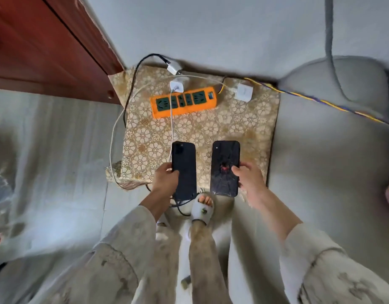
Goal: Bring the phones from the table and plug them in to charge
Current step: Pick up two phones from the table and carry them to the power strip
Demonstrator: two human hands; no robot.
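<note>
My left hand [165, 177] grips a dark phone [184, 170]; my right hand [247, 178] pinches a cracked phone [224, 167], both above the patterned mat [233, 132] bearing an orange power strip [183, 102].

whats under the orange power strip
The power strip lies on a gold floral cushion. A white cable crosses over the strip, not under it. What the strip itself covers, and what lies under the cushion, cannot be seen.
</note>
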